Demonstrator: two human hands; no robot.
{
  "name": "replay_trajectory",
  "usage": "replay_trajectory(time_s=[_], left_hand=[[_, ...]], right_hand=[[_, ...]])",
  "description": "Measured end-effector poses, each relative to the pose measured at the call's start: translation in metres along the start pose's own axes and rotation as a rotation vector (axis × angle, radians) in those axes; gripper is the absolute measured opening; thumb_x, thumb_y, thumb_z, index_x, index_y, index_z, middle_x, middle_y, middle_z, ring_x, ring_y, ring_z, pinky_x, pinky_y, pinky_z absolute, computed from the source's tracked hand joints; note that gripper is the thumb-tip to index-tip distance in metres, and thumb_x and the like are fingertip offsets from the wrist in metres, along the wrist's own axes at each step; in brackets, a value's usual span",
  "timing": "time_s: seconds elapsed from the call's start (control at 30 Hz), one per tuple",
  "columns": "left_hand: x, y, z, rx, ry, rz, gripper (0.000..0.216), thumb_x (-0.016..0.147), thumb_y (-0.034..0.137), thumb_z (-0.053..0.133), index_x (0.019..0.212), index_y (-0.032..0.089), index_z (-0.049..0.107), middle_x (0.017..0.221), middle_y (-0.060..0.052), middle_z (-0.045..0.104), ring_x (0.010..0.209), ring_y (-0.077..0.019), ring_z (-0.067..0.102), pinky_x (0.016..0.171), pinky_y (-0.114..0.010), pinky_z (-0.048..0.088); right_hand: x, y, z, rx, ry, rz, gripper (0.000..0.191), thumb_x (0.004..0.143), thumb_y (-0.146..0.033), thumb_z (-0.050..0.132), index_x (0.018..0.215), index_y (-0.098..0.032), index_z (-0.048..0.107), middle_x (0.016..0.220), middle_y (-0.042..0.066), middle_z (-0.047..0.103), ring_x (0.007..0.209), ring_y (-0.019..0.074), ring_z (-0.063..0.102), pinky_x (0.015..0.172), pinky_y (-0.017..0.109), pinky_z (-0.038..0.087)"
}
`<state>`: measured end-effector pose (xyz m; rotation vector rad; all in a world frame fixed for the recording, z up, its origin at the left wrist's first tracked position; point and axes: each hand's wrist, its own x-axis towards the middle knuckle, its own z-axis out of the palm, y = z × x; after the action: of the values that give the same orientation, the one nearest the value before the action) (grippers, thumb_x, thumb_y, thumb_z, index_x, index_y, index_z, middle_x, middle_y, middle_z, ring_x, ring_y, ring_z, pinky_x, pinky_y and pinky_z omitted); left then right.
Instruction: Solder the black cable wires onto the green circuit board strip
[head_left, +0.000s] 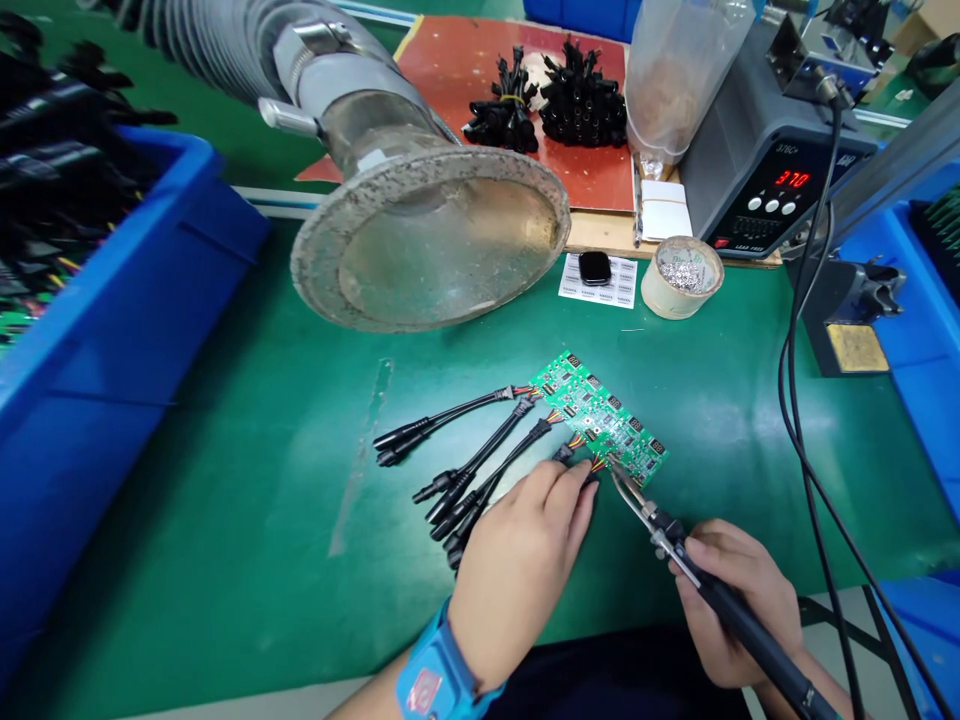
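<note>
Head view: right hand point(739, 600) grip clenched round soldering iron point(720, 590), tip touching circuit board panel point(600, 415) mid green surface point(225, 500). Left hand point(521, 565) fingertips pinch wire lead point(577, 462) at board edge. Fume hood point(431, 235) beyond.

Bare hands; left wrist point(439, 672) wears a blue strap (pinkish patch on it)

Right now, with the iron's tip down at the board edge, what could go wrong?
The left hand pinches a cable right beside the soldering iron tip, so fingers could get burned. The wire insulation there could scorch. The right hand holds the iron near the circuit board edge; a slip might bridge neighbouring joints.
</note>
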<state>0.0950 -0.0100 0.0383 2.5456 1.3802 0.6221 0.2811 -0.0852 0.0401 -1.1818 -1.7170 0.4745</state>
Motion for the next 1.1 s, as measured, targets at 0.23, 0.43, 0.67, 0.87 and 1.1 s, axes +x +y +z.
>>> replay_trajectory(time_s=[0.23,0.43,0.67,0.87,1.1], left_hand=[[0.0003,-0.002,-0.0043,0.013,-0.022,0.043,0.024,0.093,0.021,0.042,0.106,0.014,0.061,0.083,-0.005,0.063,0.071,-0.0165,0.064,0.062,-0.029,0.054],[-0.0013,-0.0049,-0.0031,0.012,-0.045,0.046,0.026,0.094,0.021,0.04,0.106,0.015,0.062,0.084,-0.004,0.061,0.071,-0.0158,0.063,0.062,-0.029,0.054],[0.0019,-0.0016,-0.0054,0.065,-0.053,0.037,0.029,0.095,0.024,0.037,0.105,0.013,0.061,0.082,-0.005,0.06,0.068,-0.0155,0.061,0.058,-0.028,0.053],[0.0024,-0.0007,-0.0048,0.059,-0.063,0.034,0.03,0.096,0.023,0.035,0.107,0.012,0.06,0.082,-0.006,0.059,0.069,-0.0165,0.061,0.061,-0.031,0.054],[0.0007,-0.0009,-0.0022,0.072,-0.063,0.022,0.028,0.095,0.023,0.037,0.106,0.011,0.061,0.08,-0.005,0.058,0.067,-0.0157,0.06,0.059,-0.029,0.052]], right_hand=[[0.0022,0.0008,0.0012,-0.027,-0.05,-0.012,0.047,0.073,-0.002,0.052,0.118,-0.016,0.049,0.069,0.004,0.059,0.054,0.016,0.054,0.051,0.031,0.049],[0.0061,-0.0003,0.004,-0.055,-0.06,-0.024,0.042,0.074,-0.003,0.052,0.115,-0.014,0.051,0.066,0.002,0.055,0.053,0.0155,0.051,0.049,0.03,0.046],[0.0045,-0.0003,0.0042,-0.06,-0.045,-0.009,0.042,0.075,-0.003,0.052,0.115,-0.014,0.052,0.068,0.004,0.058,0.055,0.0156,0.053,0.05,0.031,0.048],[0.0047,-0.0008,0.0042,-0.054,-0.041,-0.006,0.042,0.074,-0.003,0.053,0.115,-0.015,0.053,0.069,0.004,0.059,0.054,0.0162,0.055,0.05,0.032,0.05],[0.0005,-0.0013,0.0013,-0.021,0.016,0.031,0.043,0.075,-0.003,0.052,0.116,-0.017,0.053,0.073,0.005,0.064,0.059,0.0181,0.06,0.053,0.034,0.052]])
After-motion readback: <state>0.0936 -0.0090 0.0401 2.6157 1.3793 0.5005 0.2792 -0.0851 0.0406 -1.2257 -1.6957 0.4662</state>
